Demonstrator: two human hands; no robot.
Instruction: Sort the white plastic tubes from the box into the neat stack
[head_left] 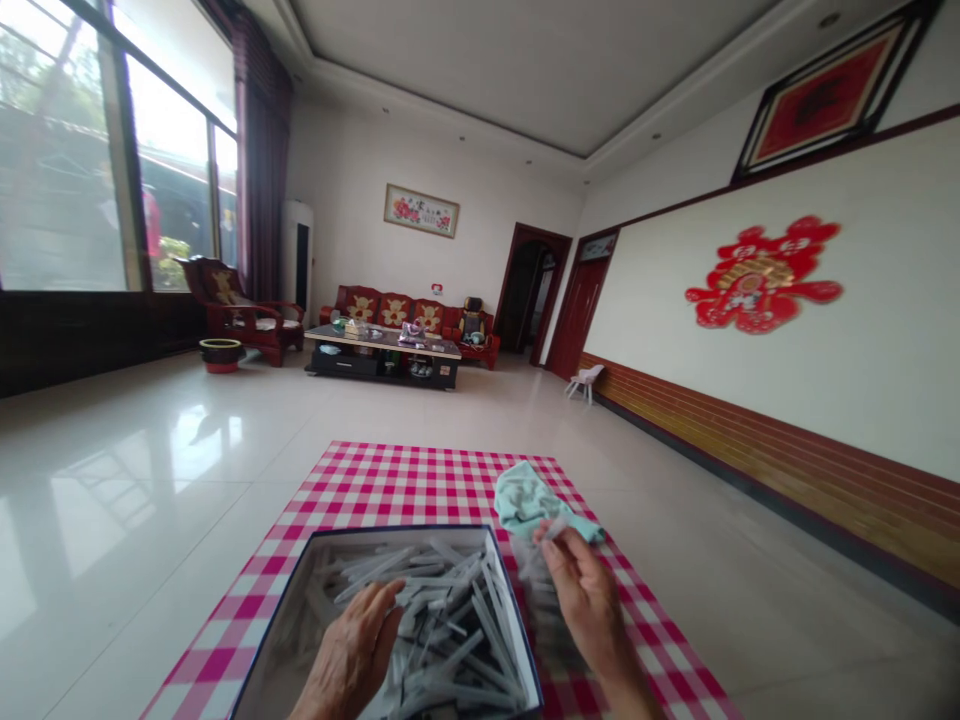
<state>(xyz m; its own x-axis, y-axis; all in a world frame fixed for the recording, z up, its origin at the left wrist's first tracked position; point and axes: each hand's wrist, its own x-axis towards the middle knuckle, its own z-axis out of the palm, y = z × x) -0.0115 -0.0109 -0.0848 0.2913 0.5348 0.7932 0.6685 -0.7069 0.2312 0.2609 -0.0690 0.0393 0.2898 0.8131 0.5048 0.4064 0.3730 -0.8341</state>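
Observation:
An open box with a dark blue rim (397, 531) stands on a pink-and-white checked cloth (375, 490), filled with a loose heap of thin, pale plastic tubes (450, 620). My left hand (354, 652) lies over the heap at the box's near side, its fingers against the tubes. My right hand (589, 600) is raised just outside the box's right wall, pinching a thin clear plastic tube (551, 540) between finger and thumb. A pale green rag (529, 498) lies just beyond those fingers. A smaller stack of tubes (541, 600) sits under my right hand.
The checked cloth lies on a glossy tiled floor (150, 500). Far across the room stand a low table (382, 350), a red wooden sofa (390, 310), an armchair (244, 312) and a small white chair (585, 382). Tall windows line the left side.

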